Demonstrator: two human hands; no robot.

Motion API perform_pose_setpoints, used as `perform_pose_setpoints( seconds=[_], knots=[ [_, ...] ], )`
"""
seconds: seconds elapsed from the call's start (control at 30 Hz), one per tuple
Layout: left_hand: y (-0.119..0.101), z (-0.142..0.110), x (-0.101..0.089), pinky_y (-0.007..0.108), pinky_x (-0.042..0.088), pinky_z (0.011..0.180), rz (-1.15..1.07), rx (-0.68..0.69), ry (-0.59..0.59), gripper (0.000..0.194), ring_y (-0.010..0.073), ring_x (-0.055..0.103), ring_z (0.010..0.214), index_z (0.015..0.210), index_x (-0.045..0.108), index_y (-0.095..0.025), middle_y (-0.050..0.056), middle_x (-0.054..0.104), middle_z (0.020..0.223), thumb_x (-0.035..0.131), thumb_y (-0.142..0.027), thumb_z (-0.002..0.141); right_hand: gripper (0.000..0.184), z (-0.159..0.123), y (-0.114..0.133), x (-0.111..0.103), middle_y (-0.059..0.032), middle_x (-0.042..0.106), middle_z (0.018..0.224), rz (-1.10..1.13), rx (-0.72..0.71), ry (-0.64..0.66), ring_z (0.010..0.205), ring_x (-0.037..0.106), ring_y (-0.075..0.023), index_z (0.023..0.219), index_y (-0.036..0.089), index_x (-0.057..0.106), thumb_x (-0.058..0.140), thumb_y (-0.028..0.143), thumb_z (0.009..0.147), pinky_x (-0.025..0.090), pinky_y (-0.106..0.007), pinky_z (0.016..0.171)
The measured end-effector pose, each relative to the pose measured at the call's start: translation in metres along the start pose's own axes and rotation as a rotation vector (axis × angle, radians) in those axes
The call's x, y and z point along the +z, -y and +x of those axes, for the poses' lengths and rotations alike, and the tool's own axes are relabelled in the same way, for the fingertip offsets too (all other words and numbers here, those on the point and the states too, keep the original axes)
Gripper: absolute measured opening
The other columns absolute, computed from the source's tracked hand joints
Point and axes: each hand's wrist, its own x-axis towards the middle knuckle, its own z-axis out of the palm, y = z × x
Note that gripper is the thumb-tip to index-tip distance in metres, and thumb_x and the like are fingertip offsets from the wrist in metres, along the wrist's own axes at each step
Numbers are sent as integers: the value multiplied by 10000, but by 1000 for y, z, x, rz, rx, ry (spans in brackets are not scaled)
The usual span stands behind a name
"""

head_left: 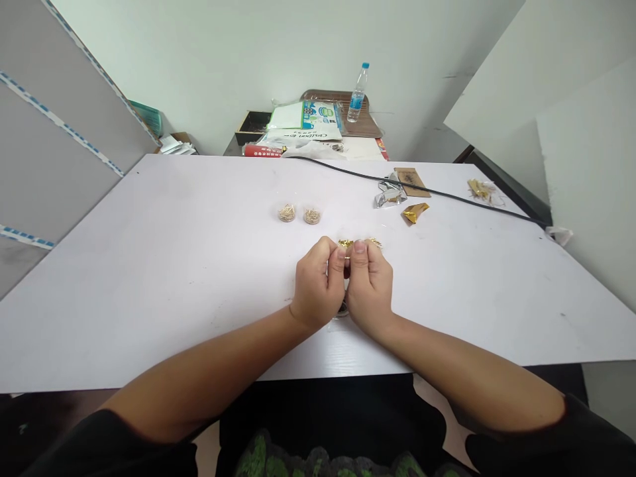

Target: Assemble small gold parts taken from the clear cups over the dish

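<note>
My left hand and my right hand meet above the middle of the white table. Both are closed, fingers curled and thumb tips close together. A thin gold-coloured bit shows between the thumbs, too small to name. Just beyond the fingertips are small gold pieces, with further gold-coloured bits behind my right hand. Under the wrists, a small round container with dark contents is mostly hidden. Farther off stand two small round containers, a left one and a right one, holding thin pale pieces.
A black cable crosses the table's far right. Near it lie a crumpled silver packet, a gold foil packet, a brown card and a clear bag of yellowish pieces. Beyond the table, a water bottle stands on a brown tray.
</note>
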Motion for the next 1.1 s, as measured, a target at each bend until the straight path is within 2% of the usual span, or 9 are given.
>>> perform_pose_setpoints(
  seconds=[0.27, 0.77, 0.9, 1.1],
  knots=[
    [1, 0, 0, 242, 398, 541, -47, -62, 6, 363, 108, 473, 587, 726, 341, -196, -16, 433, 620, 382, -410, 1017, 468, 0, 1, 1, 20, 423, 610, 52, 56, 12, 579, 432, -112, 667, 197, 387, 424, 545, 977, 412, -240, 532],
    [2, 6, -3, 225, 447, 555, -203, -120, 84, 365, 97, 499, 598, 732, 389, -185, -16, 492, 643, 409, -425, 1006, 438, 1, 0, 1, 23, 448, 629, 174, 103, 50, 581, 440, -97, 692, 183, 436, 438, 511, 982, 409, -224, 539],
    [1, 7, -5, 227, 439, 555, -162, -91, 81, 375, 99, 498, 592, 718, 382, -186, -17, 480, 625, 418, -429, 1002, 457, 2, 0, 0, 28, 428, 626, 154, 76, 49, 578, 425, -97, 686, 187, 418, 444, 543, 970, 402, -226, 533],
    [1, 6, -5, 208, 410, 534, -84, -19, 50, 322, 90, 497, 581, 716, 385, -180, -17, 481, 617, 418, -319, 1005, 474, 1, 1, 0, 28, 424, 637, 104, 63, 52, 592, 426, -101, 692, 190, 403, 426, 574, 968, 399, -236, 546]
  ],
)
